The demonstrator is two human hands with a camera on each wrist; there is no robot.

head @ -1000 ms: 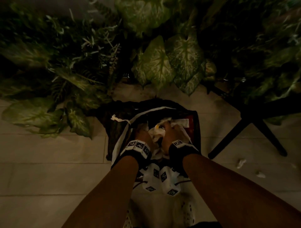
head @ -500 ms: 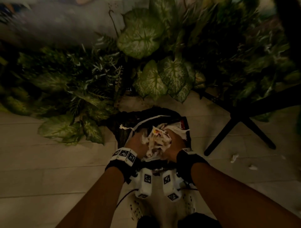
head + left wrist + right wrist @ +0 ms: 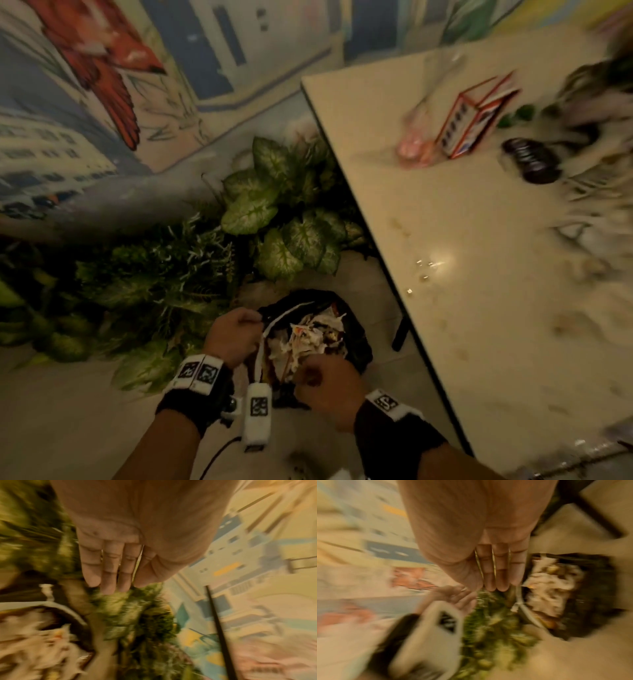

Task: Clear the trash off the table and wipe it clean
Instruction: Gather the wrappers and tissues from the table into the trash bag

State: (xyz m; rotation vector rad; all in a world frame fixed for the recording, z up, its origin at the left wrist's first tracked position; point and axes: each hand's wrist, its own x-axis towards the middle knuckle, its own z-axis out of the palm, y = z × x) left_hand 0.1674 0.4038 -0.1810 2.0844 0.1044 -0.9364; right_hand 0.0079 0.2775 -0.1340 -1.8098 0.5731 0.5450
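A black trash bag (image 3: 358,346) stands open on the floor, filled with crumpled white paper trash (image 3: 308,339). My left hand (image 3: 236,334) hovers at the bag's left rim and my right hand (image 3: 325,382) just over its near edge. In the wrist views both the left hand (image 3: 123,586) and the right hand (image 3: 488,588) show straight fingers with nothing in them. The paper trash (image 3: 553,585) lies below them in the bag. The beige table (image 3: 462,246) on the right shows stains and crumbs.
On the table's far end stand a red-and-white box (image 3: 469,126), a pink blurred item (image 3: 414,150), a dark round object (image 3: 531,161) and crumpled litter (image 3: 589,205). Leafy plants (image 3: 267,212) line the painted wall. A black table leg (image 3: 400,335) is beside the bag.
Both hands have let go of the crumpled paper and risen out of the bag. The head view has swung up and right, bringing the table into sight.
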